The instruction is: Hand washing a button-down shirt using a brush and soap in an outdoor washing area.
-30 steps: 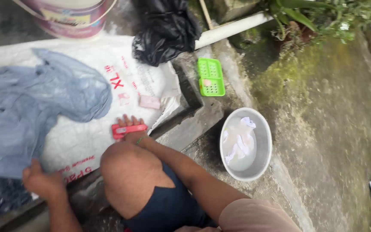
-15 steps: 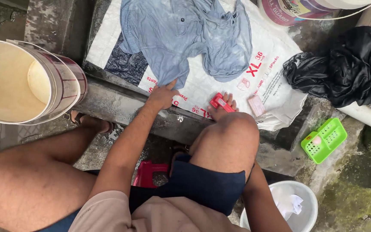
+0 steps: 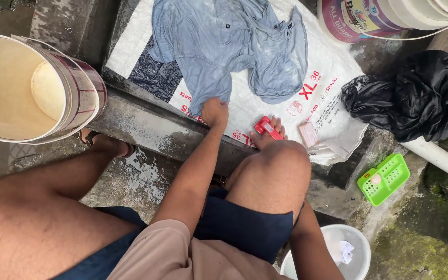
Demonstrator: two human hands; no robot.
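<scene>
Blue-grey shirt [image 3: 229,46], wet-looking and crumpled, spread flat on white printed sack [image 3: 333,72] laid over concrete ledge [image 3: 146,122]. Buttons visible near collar, one sleeve trailing toward near edge of sack. Far-centre of scene, between tilted cream bucket [image 3: 22,88] at left and black cloth heap [image 3: 416,96] at right.

Left hand [image 3: 214,112] clenched on near hem of shirt, knuckles up, fingers bunched into fabric. Grasping shirt, pinned against sack.

Right hand [image 3: 267,129] just right of left hand, partly hidden behind raised knee. Fingers curled over red scrub brush [image 3: 265,127], pressing it onto sack. Closed grip on brush, apart from shirt.

Pink soap bar [image 3: 308,134] lying on sack just right of brush, not touched. Green plastic soap basket [image 3: 385,179] on ledge further right, well apart from both hands. White basin [image 3: 338,254] with water and pale cloth at near right, beside leg. Purple-and-white paint bucket [image 3: 353,18] at far right edge of sack. White pipe [image 3: 442,158] under black cloth. Wet concrete floor near feet.
</scene>
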